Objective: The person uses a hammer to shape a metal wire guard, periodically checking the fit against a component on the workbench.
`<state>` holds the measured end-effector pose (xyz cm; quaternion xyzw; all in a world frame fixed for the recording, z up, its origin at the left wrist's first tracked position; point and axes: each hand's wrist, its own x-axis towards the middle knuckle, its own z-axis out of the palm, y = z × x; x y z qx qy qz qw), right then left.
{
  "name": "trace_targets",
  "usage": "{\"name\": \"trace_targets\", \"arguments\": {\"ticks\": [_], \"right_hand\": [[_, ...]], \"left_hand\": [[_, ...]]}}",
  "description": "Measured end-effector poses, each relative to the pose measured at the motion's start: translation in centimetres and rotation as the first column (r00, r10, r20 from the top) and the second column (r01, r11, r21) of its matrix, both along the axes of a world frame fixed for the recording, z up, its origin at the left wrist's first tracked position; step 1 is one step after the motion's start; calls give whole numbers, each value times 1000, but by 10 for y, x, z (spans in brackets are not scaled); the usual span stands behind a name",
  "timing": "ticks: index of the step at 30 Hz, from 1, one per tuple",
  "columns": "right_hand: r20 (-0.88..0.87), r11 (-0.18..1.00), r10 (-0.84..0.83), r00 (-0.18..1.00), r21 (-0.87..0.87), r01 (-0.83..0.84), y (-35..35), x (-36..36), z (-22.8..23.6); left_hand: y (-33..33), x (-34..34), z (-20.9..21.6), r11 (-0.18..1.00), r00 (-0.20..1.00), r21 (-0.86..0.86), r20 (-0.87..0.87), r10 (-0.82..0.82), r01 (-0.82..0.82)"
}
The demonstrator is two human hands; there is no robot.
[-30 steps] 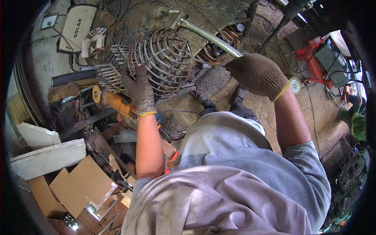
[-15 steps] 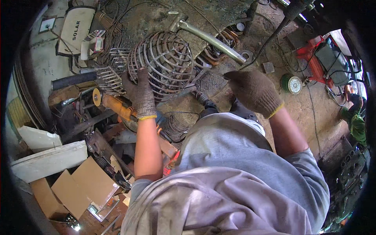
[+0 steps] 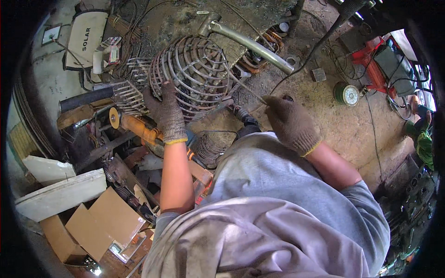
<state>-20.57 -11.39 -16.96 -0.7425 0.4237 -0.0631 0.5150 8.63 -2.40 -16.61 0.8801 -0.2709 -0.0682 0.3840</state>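
A round cage of bent metal rods (image 3: pixel 197 69) lies in front of me, its bars curving in rings. My left hand (image 3: pixel 168 113), in a brown knit glove with a yellow cuff, is closed on the cage's near left edge. In a matching glove, my right hand (image 3: pixel 291 123) is closed round the end of a thin metal rod (image 3: pixel 248 89). That rod runs up and left to the right side of the cage; whether it is joined there I cannot tell. Beyond the cage lies a hammer (image 3: pixel 252 45) with a metal-tube handle.
An orange angle grinder (image 3: pixel 141 129) lies beside my left forearm, among scrap metal. Nearer are white slabs (image 3: pixel 62 194) and an open cardboard box (image 3: pixel 104 222). To the right are a green-sided wire spool (image 3: pixel 346 94), a red metal stand (image 3: pixel 371 62) and loose cables.
My right hand has moved down and slightly left, drawing the rod's end toward me. My left hand stays on the cage.
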Motion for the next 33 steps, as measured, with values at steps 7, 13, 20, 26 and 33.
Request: {"name": "trace_targets", "arguments": {"ticks": [7,13,20,26,33], "right_hand": [[-135,986,158,978,-41,-164,-26,-6,10],[-66,993,75,995,-86,-81,-27,-31,34],[-113,757,-126,986,-653,21,-115,18,41],[-264,674,-109,958,-729,-124,-150,59,8],[-192,613,-128,973,-786,-75,-119,49,42]], "left_hand": [[3,8,-7,997,999,-68,0,37,-37],[4,14,-9,998,999,-69,-43,10,-13],[5,10,-8,990,990,-20,-27,136,-137],[4,-6,5,890,912,-405,-409,26,-207],[38,8,35,824,696,-480,-702,-154,-301]]}}
